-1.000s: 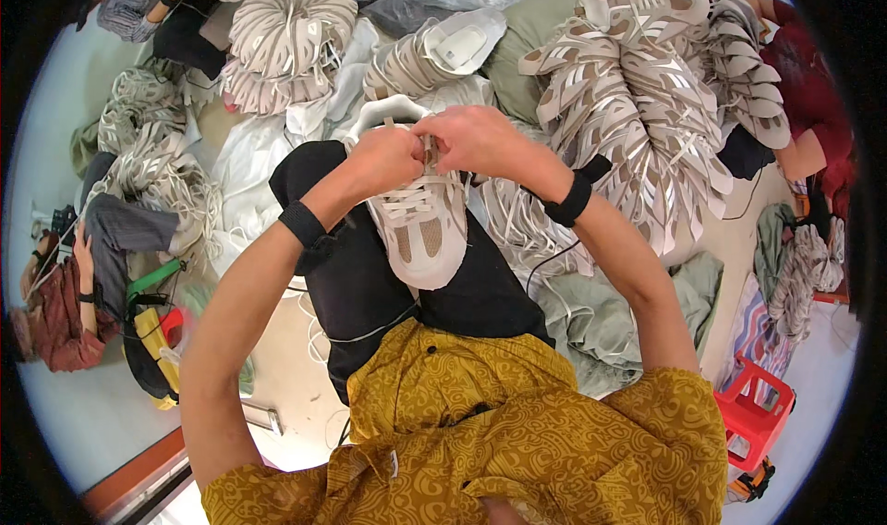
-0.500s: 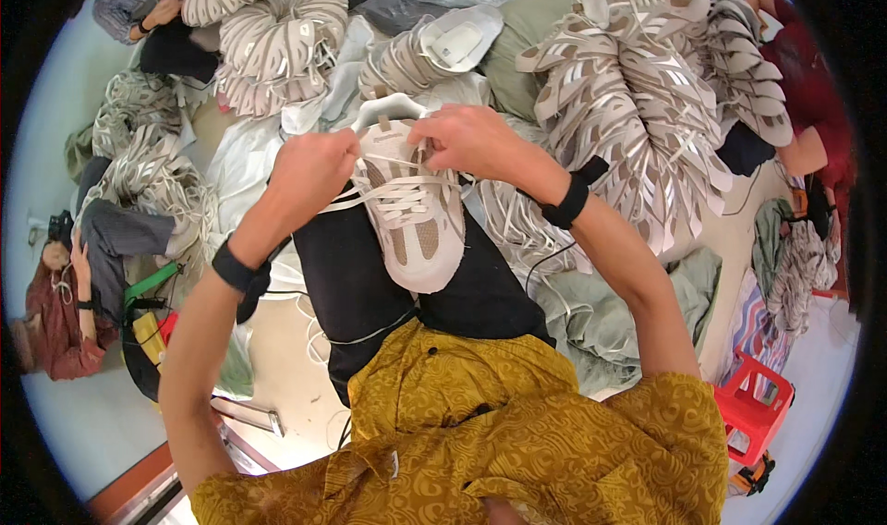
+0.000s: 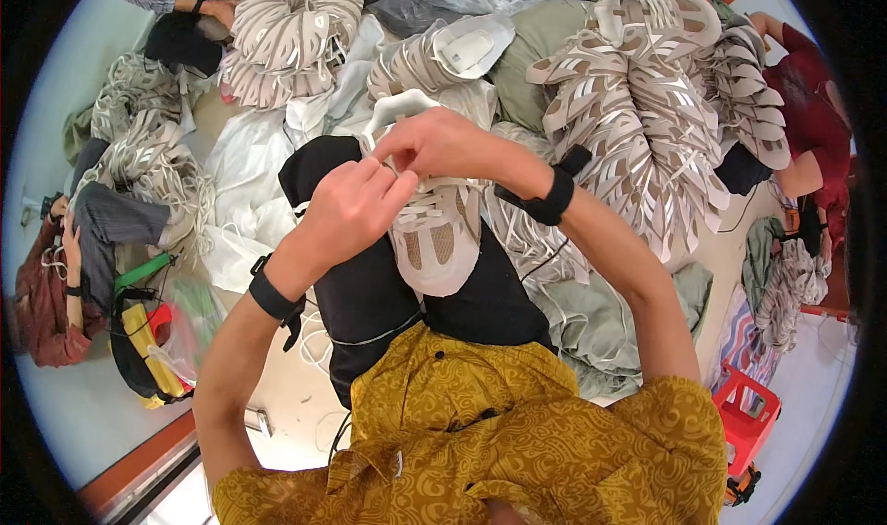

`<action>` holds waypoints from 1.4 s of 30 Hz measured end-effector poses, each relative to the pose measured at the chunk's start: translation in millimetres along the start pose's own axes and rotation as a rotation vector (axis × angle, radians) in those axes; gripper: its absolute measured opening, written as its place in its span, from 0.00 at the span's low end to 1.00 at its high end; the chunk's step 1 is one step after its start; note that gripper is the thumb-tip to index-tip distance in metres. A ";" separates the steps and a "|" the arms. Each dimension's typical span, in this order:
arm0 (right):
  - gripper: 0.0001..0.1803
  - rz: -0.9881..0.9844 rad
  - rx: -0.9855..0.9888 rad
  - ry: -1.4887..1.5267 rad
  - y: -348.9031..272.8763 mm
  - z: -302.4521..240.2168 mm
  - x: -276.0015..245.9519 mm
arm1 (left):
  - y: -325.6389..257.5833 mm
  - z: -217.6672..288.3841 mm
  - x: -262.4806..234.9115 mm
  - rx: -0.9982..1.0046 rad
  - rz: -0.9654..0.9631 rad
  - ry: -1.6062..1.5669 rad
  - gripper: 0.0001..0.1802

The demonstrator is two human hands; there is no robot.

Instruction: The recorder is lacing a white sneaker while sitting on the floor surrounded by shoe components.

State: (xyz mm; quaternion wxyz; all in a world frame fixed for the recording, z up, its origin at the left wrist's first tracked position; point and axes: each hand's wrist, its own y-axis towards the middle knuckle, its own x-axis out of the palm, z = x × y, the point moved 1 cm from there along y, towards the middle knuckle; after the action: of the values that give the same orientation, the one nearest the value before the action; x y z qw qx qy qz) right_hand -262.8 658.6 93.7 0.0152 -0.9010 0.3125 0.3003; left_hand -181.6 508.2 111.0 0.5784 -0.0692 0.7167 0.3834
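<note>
A beige and white lace-up sneaker (image 3: 434, 257) rests on my lap, its toe pointing toward me and its collar away. My left hand (image 3: 358, 206) is closed over the left side of its upper lacing, the fingertips pinched. Right against it, my right hand (image 3: 439, 146) is bent over the tongue, thumb and fingers also pinched together. Both hands meet on the shoelace, though the bit of lace between the fingers is mostly hidden. Lower rows of white lace (image 3: 425, 215) show crossed below the hands. The tongue is covered by my hands.
Stacked shoe uppers lie in a big pile (image 3: 637, 128) at right and a coiled pile (image 3: 291, 35) at far left. A row of nested shoes (image 3: 430, 58) sits ahead. Co-workers sit on both sides. A red plastic stool (image 3: 744, 414) stands at right.
My hands have come together over the shoe's upper lacing; they were apart, one on each side of the tongue. The left hand moved right and toward me. My left knee has shifted outward.
</note>
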 end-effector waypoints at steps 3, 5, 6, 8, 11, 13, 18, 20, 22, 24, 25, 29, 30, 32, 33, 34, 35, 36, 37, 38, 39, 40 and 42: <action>0.17 -0.130 -0.046 -0.227 14.1 -1.9 8.5 | -8.5 0.3 -2.3 0.055 0.037 -0.001 0.14; 0.14 -0.335 -0.086 -0.319 21.0 2.7 15.1 | -14.1 -0.4 -3.1 0.111 -0.002 -0.029 0.16; 0.14 -0.343 -0.089 -0.319 23.0 3.3 16.6 | -16.0 -1.2 -3.0 0.103 0.001 -0.029 0.16; 0.05 -0.339 -0.144 -0.297 25.4 4.4 18.6 | -18.6 -2.6 -2.6 0.097 -0.004 -0.018 0.16; 0.06 -0.331 -0.180 -0.319 26.5 4.1 17.4 | -18.8 -4.7 -2.3 0.081 0.022 -0.024 0.16; 0.06 -0.332 -0.171 -0.332 26.9 7.3 17.4 | -18.1 -6.5 -2.3 0.068 0.011 -0.028 0.15; 0.05 -0.198 -0.213 -0.326 19.8 16.3 17.9 | -20.8 -16.6 -6.8 -0.036 -0.034 0.011 0.13; 0.04 -0.227 -0.170 -0.334 19.2 17.6 14.3 | -28.1 -18.7 -4.7 -0.048 -0.032 0.027 0.12; 0.04 -0.167 -0.227 -0.325 15.7 18.8 11.6 | -31.0 -20.6 -5.1 -0.061 0.001 0.036 0.11; 0.03 -0.107 -0.285 -0.315 11.4 22.7 4.2 | -34.8 -24.5 -9.6 -0.075 0.032 0.048 0.09; 0.04 -0.032 -0.330 -0.310 9.4 27.0 -5.1 | -37.3 -29.3 -15.4 -0.143 0.019 0.057 0.10; 0.05 0.135 -0.107 0.039 -2.7 26.4 -27.1 | -65.8 -57.9 -31.5 -0.304 0.033 0.123 0.10; 0.05 0.138 -0.106 0.034 -6.4 26.7 -32.4 | -70.4 -63.5 -34.8 -0.343 0.038 0.152 0.10; 0.06 0.221 -0.155 0.015 -9.9 27.5 -39.2 | -83.3 -74.4 -36.5 -0.389 0.034 0.146 0.09; 0.06 0.222 -0.154 0.013 -10.9 25.5 -37.6 | -81.6 -75.3 -39.1 -0.438 0.029 0.139 0.08; 0.06 0.237 -0.032 0.130 -12.0 23.8 -33.8 | -78.4 -73.2 -39.6 -0.437 0.030 0.139 0.08; 0.06 0.251 0.091 0.246 -11.9 23.0 -31.0 | -73.5 -69.0 -39.2 -0.409 0.037 0.128 0.08; 0.06 0.252 0.090 0.243 -10.6 20.4 -32.2 | -63.8 -63.7 -40.2 -0.381 0.046 0.118 0.07; 0.06 0.233 0.166 0.274 -6.5 15.9 -31.7 | -58.4 -60.4 -42.2 -0.387 0.048 0.127 0.07; 0.06 0.214 0.244 0.304 -2.6 12.4 -30.3 | -52.0 -59.5 -43.5 -0.410 0.110 0.071 0.06; 0.06 0.209 0.238 0.304 1.7 9.2 -27.4 | -45.0 -58.3 -44.9 -0.430 0.172 0.014 0.05; 0.07 0.200 0.154 0.257 5.8 6.9 -24.9 | -35.0 -56.8 -45.0 -0.430 0.174 0.014 0.05; 0.07 0.194 0.071 0.207 14.2 1.8 -16.7 | -16.3 -52.6 -46.6 -0.418 0.300 -0.066 0.06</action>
State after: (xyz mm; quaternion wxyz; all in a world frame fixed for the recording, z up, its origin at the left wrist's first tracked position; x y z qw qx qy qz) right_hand -282.4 656.8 103.7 -0.0145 -0.8918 0.4083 0.1946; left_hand -198.6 447.6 146.4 0.5110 -0.0677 0.6049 0.6069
